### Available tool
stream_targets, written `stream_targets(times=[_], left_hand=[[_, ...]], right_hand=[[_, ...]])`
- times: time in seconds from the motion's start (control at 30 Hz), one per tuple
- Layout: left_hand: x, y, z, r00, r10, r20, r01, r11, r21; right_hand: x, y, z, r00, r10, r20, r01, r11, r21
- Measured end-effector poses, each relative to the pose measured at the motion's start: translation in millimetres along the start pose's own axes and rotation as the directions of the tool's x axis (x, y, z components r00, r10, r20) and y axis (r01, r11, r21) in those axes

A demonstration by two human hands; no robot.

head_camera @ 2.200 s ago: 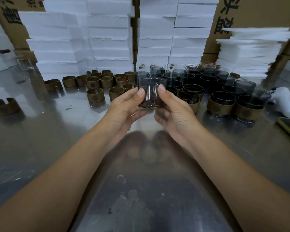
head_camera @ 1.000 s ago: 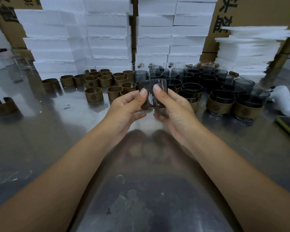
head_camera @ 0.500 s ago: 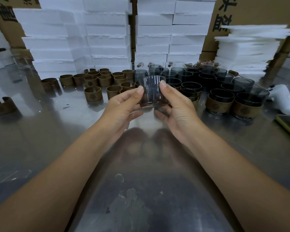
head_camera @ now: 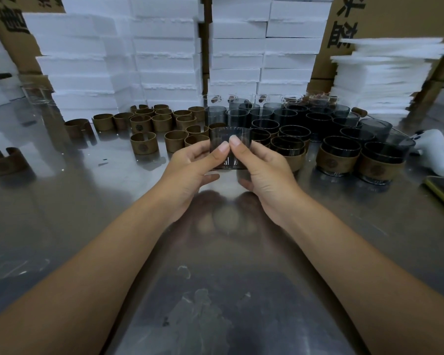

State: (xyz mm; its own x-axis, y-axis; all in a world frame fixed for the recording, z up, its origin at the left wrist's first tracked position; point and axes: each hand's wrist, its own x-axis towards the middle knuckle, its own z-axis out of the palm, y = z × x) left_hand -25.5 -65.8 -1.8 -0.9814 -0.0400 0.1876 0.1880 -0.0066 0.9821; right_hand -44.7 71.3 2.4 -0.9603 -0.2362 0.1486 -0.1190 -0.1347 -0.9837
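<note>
The smoked glass cup (head_camera: 230, 147) is being pinched upright between the left hand (head_camera: 192, 166) and right hand (head_camera: 264, 170), bare cork sleeves (head_camera: 144, 142) lying nearer the left.

The thumbs of the left hand (head_camera: 190, 167) and the right hand (head_camera: 267, 170), which sat apart on the near wall of the smoky glass (head_camera: 219, 135), have slid together and now meet almost tip to tip at its middle. The glass, tilted a second ago, stands upright again and sits slightly lower in view.
</note>
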Motion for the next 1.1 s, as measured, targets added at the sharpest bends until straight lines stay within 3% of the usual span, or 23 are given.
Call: stream_targets(times=[0.13,0.4,0.67,0.83,0.97,1.1], left_hand=[[1.6,-1.7,-1.1,0.999,-0.029,0.023,0.03,0.998,-0.057],[4.4,0.4,-4.4,0.994,-0.076,0.078,0.087,0.985,-0.148],[2.7,1.6,-0.9,0.998,0.027,0.063,-0.031,0.998,0.062],[-0.5,2.7,-1.3,0.988,0.082,0.129,-0.106,0.975,0.193],[0.5,2.2,1.5,0.993,0.083,0.082,-0.099,0.974,0.205],[1.4,2.1,1.4,0.999,0.039,0.009,-0.04,0.989,0.141]], right_hand=[[-0.4,-1.1,-1.9,1.0,0.007,0.006,-0.007,1.0,0.03],[2.8,-4.7,-6.4,0.988,0.154,-0.009,-0.15,0.972,0.181],[7.0,-0.6,-7.3,0.981,0.188,-0.044,-0.175,0.963,0.206],[7.1,-2.5,-5.9,0.965,0.248,-0.081,-0.22,0.94,0.26],[6.3,-2.4,-4.3,0.952,0.288,-0.101,-0.253,0.931,0.264],[5.8,-3.1,-1.6,0.973,0.221,-0.065,-0.211,0.969,0.127]])
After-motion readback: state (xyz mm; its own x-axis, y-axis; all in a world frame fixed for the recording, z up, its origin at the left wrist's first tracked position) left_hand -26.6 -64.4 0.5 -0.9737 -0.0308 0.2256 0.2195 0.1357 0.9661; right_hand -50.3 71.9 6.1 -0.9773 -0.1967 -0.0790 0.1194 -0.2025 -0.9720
